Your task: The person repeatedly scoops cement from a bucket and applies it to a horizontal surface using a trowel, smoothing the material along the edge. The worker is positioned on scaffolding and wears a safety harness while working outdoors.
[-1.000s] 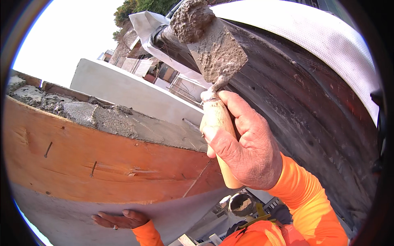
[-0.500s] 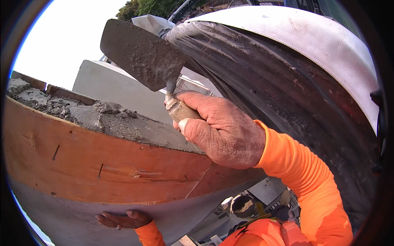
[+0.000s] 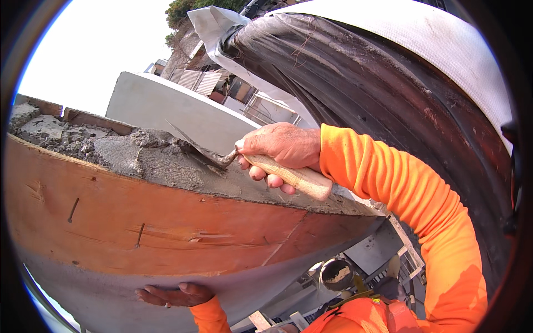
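Note:
My right hand (image 3: pixel 280 150) is closed round the wooden handle of a trowel (image 3: pixel 300 176). The metal blade is tilted nearly edge-on, and its lower edge rests on or just above the grey wet mortar (image 3: pixel 158 158) along the top of the wall. Below the mortar, an orange-brown wooden form board (image 3: pixel 161 222) with nails in it runs along the wall. My left hand (image 3: pixel 180 294) lies flat with fingers stretched out against the smooth grey wall face (image 3: pixel 111 294) under the board.
Dark plastic sheeting (image 3: pixel 355 94) with a white woven sheet (image 3: pixel 422 39) rises on the right. A pale grey wall (image 3: pixel 166 102) stands beyond the mortar. Far below lie a round bucket (image 3: pixel 336 275) and wooden pieces (image 3: pixel 408 238).
My right hand has turned over and brought the trowel down from its raised, flat-on position to the mortar. My left hand stays against the wall.

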`<state>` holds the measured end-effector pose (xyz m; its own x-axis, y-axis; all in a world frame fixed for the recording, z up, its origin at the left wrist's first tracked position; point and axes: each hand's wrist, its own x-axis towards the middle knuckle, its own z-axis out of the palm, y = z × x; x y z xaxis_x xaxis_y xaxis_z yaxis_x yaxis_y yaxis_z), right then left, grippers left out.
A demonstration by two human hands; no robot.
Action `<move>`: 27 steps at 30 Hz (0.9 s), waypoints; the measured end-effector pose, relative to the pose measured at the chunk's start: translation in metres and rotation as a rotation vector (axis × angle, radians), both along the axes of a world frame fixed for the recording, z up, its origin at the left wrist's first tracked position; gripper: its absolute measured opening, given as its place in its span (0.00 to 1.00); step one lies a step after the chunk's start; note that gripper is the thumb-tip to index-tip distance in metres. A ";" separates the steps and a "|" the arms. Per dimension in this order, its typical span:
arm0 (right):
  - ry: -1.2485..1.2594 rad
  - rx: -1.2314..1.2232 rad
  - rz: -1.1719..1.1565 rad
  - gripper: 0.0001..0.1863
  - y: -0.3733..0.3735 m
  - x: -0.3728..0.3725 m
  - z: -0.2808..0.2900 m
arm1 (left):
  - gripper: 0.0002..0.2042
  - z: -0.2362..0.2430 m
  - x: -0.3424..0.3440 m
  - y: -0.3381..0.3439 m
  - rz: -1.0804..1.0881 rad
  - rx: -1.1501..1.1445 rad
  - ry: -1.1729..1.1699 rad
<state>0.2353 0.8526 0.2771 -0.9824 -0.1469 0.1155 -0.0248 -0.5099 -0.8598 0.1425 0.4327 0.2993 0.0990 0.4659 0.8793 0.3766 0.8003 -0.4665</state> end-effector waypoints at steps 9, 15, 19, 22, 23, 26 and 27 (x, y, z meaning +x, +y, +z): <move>0.243 0.335 -0.089 0.19 -0.002 -0.003 0.067 | 0.35 0.000 0.004 0.004 -0.007 -0.013 -0.014; 0.345 0.535 -0.130 0.18 0.002 0.025 0.054 | 0.36 0.001 0.004 0.005 -0.030 -0.018 -0.009; 0.442 0.515 -0.100 0.16 0.002 0.055 0.025 | 0.36 -0.001 0.002 0.003 -0.041 -0.012 -0.015; 0.485 0.466 -0.069 0.17 -0.001 0.085 0.002 | 0.37 -0.002 -0.001 0.000 -0.019 -0.002 -0.018; 0.441 0.390 0.016 0.17 0.000 0.096 -0.004 | 0.37 -0.002 -0.002 -0.001 -0.021 0.010 -0.017; 0.427 0.282 0.076 0.17 0.003 0.115 -0.015 | 0.37 0.000 -0.005 -0.002 -0.066 -0.006 -0.013; 0.347 0.232 0.085 0.17 0.004 0.116 -0.015 | 0.36 0.000 -0.004 -0.002 -0.043 -0.015 0.003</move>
